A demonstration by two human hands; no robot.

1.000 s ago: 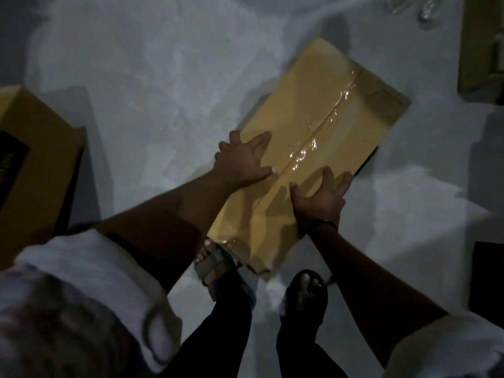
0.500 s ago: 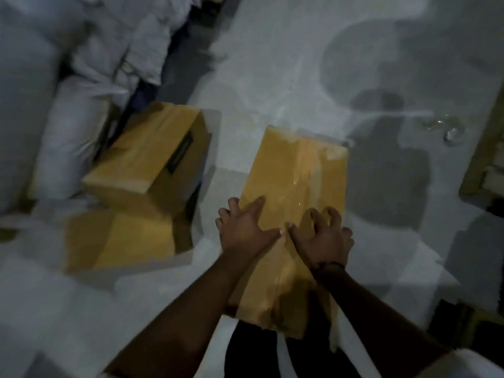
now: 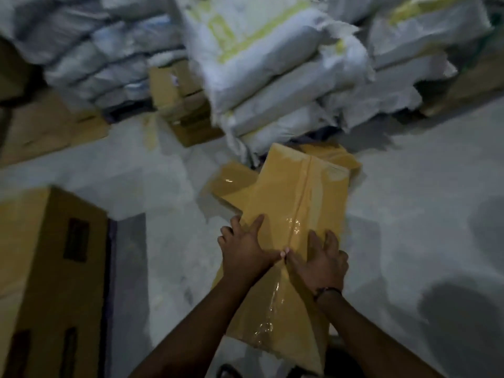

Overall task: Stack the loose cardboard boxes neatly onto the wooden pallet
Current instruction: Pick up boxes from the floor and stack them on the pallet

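Observation:
A long tan cardboard box (image 3: 297, 203) sealed with glossy clear tape lies lengthwise in front of me, its near end close to my body. My left hand (image 3: 245, 249) rests on its top near the left edge with fingers spread. Beside it, my right hand (image 3: 319, 260) presses on the top to the right of the tape seam, fingers slightly bent, and the two thumbs meet at the seam. The far end of the box overlaps another tan box (image 3: 231, 184) on the floor. No pallet is in sight.
A large cardboard box (image 3: 54, 268) with dark labels stands at the lower left. White woven sacks (image 3: 272, 64) are piled high across the back. More boxes (image 3: 180, 105) and flattened cardboard (image 3: 41, 126) sit by the sacks. Grey concrete floor (image 3: 422, 214) stretches to the right.
The view has swung up and round from the bare floor to the sack pile. The box has turned with me, both hands staying on its top with thumbs now touching.

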